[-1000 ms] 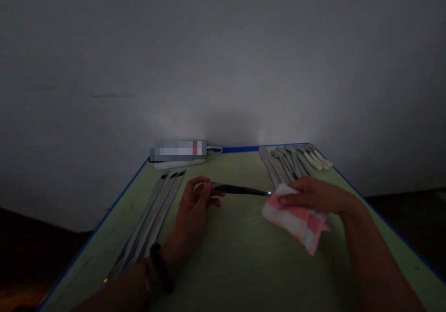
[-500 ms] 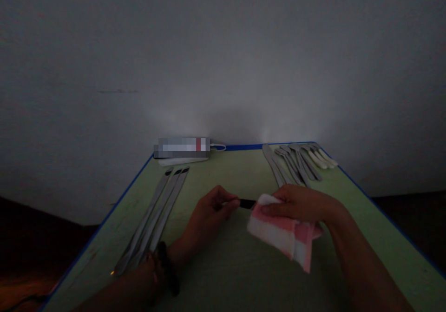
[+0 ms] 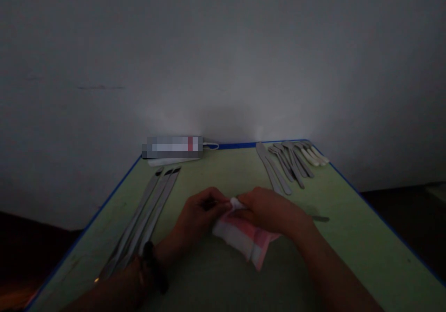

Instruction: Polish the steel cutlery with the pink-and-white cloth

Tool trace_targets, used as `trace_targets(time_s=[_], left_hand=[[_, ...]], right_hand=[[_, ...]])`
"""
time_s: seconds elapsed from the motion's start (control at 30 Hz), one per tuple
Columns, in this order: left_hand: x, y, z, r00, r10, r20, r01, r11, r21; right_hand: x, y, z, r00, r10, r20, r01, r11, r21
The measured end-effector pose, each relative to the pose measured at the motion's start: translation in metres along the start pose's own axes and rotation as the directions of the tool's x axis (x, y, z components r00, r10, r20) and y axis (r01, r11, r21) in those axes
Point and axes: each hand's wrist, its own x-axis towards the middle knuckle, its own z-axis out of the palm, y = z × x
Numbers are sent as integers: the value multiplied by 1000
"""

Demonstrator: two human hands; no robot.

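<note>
My left hand (image 3: 199,211) pinches one end of a table knife, fingers closed on it. My right hand (image 3: 272,209) is closed on a pink and white cloth (image 3: 244,238) wrapped round the knife, and it touches my left hand. Only the knife's far end (image 3: 318,218) shows, sticking out to the right of my right wrist just above the green table (image 3: 348,237). The rest of the knife is hidden under the cloth and fingers.
Three long metal knives (image 3: 148,212) lie side by side at the left. A group of several spoons, forks and knives (image 3: 289,161) lies at the back right. A box (image 3: 172,147) with a white cable rests against the wall. Blue edging rims the table.
My right hand with the cloth has slid left along the knife until it meets my left hand. The knife's other end now pokes out to the right of my right wrist.
</note>
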Motion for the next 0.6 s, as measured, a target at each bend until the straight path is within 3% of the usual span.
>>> trace_targets(time_s=[0.13,0.27,0.47,0.6], left_hand=[[2,5,-2,989,22,-145,-18,999,26],[6,1,-5,937,-20,-348,9,999,-33],[10,-7,-8,918,-108,-381,61,989,-133],[12,-8,-8,914,-139,-381,59,975,-215]], right_hand=[[-1,6,-5,999,-42,-29,46,989,140],[-9,26,-16,1000,8,-3,-7,964,265],[-24,62,-25,973,202,111,-230,871,435],[-25,72,-21,968,230,104,-250,809,532]])
